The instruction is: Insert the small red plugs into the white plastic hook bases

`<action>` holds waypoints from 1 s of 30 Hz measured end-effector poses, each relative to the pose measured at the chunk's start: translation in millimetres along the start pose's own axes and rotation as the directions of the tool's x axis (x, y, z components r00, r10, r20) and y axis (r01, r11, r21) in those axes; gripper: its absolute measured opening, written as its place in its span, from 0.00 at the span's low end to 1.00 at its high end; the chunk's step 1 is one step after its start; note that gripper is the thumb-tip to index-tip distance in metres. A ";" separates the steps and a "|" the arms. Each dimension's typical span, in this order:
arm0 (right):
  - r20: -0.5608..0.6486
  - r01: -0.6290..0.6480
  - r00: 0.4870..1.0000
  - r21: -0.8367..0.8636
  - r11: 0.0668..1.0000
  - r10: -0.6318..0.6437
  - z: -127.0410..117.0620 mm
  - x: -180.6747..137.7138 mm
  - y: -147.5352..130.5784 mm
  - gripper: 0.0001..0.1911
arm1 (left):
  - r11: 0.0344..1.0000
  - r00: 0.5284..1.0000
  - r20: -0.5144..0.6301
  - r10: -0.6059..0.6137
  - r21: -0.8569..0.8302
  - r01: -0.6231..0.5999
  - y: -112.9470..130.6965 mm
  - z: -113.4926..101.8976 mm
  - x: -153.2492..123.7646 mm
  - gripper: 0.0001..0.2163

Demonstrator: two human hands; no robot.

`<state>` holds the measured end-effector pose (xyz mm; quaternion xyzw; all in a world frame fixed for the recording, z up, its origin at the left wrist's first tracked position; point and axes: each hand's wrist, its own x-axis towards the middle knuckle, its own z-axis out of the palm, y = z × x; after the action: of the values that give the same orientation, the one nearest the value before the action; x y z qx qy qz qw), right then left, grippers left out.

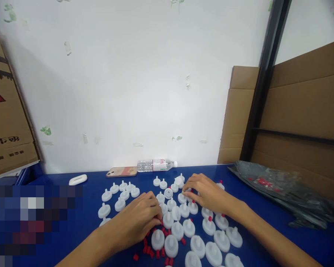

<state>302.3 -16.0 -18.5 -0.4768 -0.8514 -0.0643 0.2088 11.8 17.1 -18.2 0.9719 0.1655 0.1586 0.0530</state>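
Several white round plastic caps (pixel 178 230) with a short stem lie spread over the blue table (pixel 86 230). Small red plugs (pixel 149 250) are scattered near the front among them; a few caps carry a red plug on the stem. My left hand (pixel 137 220) lies palm down over the red plugs, fingers curled together and pinching at something I cannot make out. My right hand (pixel 204 193) rests further back on the caps, fingertips bent down onto a white cap (pixel 187 193).
At the back of the table lie a phone (pixel 121 171), a water bottle (pixel 156 165) on its side and a white earbud case (pixel 78 179). A grey plastic bag (pixel 284 187) with red plugs sits at right. Cardboard boxes (pixel 5 122) stand left and right.
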 end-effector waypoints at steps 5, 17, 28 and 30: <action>0.023 0.033 0.999 0.034 0.999 -0.033 -0.2 1.4 2.2 0.11 | 0.999 0.995 -0.095 -0.020 0.034 0.023 -1.6 0.3 2.4 0.05; -0.069 0.050 0.997 0.100 0.994 -0.043 -1.5 3.7 -4.5 0.06 | 0.973 0.956 -0.274 0.102 0.226 -0.039 -2.6 11.0 5.1 0.09; -0.247 0.235 0.947 0.096 0.967 -0.205 -6.4 1.0 -39.5 0.06 | 0.985 0.880 -0.462 0.108 0.167 -0.034 9.4 16.7 1.8 0.12; -0.243 0.250 0.944 0.084 0.965 -0.224 -3.3 1.0 -45.1 0.07 | 0.983 0.871 -0.468 0.149 0.167 -0.079 12.3 17.3 1.0 0.14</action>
<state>265.0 -40.4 -11.0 -0.3474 -0.8748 -0.0957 0.3239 22.0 5.0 -32.3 0.9119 0.1267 0.3844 -0.0685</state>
